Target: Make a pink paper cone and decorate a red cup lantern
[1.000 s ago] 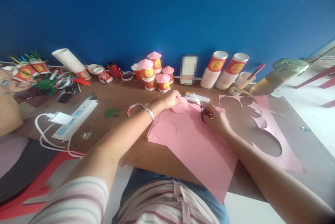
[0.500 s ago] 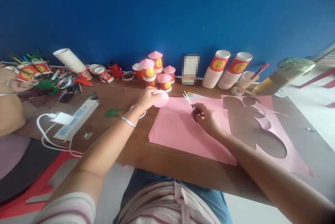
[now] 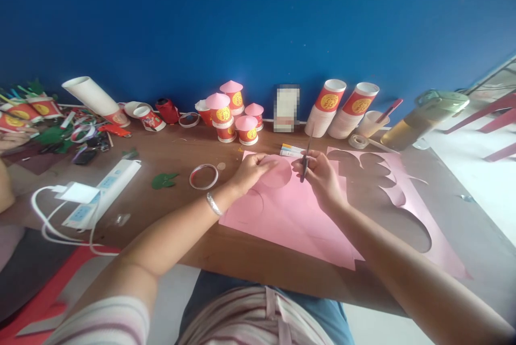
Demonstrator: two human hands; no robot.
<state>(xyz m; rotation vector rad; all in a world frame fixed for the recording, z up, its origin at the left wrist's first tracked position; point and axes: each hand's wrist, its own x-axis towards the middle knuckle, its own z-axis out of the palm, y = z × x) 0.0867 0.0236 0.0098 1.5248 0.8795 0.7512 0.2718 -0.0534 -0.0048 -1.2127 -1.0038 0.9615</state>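
Observation:
My left hand (image 3: 253,172) pinches the left edge of a round pink paper disc (image 3: 276,174), held above a stack of pink sheets (image 3: 290,227). In my right hand (image 3: 318,173) is a pair of scissors (image 3: 307,162), fingers wrapped round the dark handles and blades pointing up, away from me. The disc's right edge lies close to the right fingertips; whether they touch it, I cannot tell. A curved line shows on the top sheet, below my left hand. Behind stand small red cups with pink cone tops (image 3: 223,111).
Cut pink paper (image 3: 437,232) lies right. Leaning cup stacks (image 3: 320,114), a tape roll (image 3: 358,141) and a bottle (image 3: 419,119) stand behind. Left are a white ring (image 3: 203,177), a green cutout (image 3: 164,180), a power strip (image 3: 121,184) and another person's hand (image 3: 16,139).
My left hand has brought the disc right and nearer to me, over the sheets. My right hand has moved slightly right, and the scissors now point more straight up. The camera view has shifted.

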